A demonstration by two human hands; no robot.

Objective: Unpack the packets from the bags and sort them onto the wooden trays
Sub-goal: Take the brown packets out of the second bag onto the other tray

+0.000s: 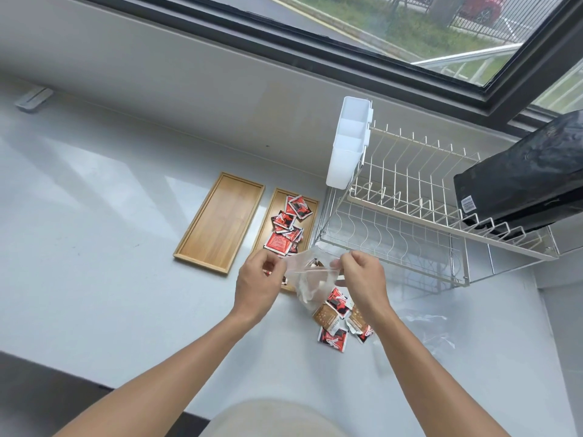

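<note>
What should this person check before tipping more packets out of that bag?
1. Both hands grip the bag: left hand and right hand pinch its top edges: ok.
2. Bag mouth open: cannot tell.
3. Packets left inside: something brown shows through: ok.
4. Left tray free for a second sort: ok.
5. Right tray holds only red packets: ok.
6. Loose packets on the counter, red and brown mixed, not yet sorted: not ok.
</note>
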